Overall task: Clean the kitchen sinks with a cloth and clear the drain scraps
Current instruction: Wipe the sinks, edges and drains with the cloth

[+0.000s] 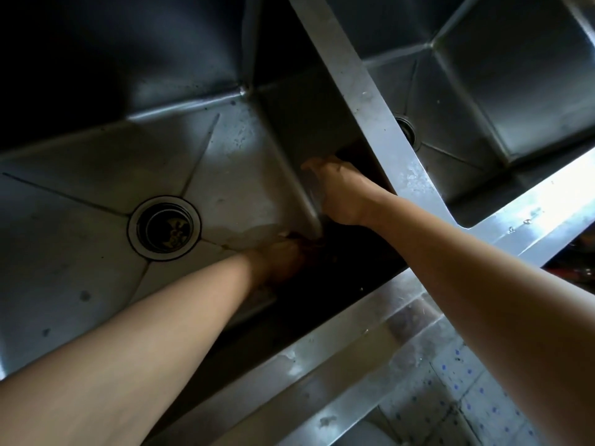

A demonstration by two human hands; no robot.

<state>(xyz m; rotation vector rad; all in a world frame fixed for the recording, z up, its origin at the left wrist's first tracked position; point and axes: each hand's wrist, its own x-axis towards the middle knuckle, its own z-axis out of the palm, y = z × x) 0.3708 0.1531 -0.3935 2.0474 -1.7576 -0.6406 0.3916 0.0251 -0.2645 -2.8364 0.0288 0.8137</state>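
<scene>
The left hand (pixel 280 255) is curled around something dark, maybe a cloth, in the shadowy corner of the near sink (pixel 80 226). The right hand (pixel 335 191) presses against its shiny steel wall; finger shape unclear. Scraps sit in its round drain (pixel 165 227). Two sinks, two drains

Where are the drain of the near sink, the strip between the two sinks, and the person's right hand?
drain (pixel 164 227): head view, on its dark strainer centre.
dividing strip (pixel 367 101): head view, on its flat top.
right hand (pixel 338 194): head view, on its back.
</scene>
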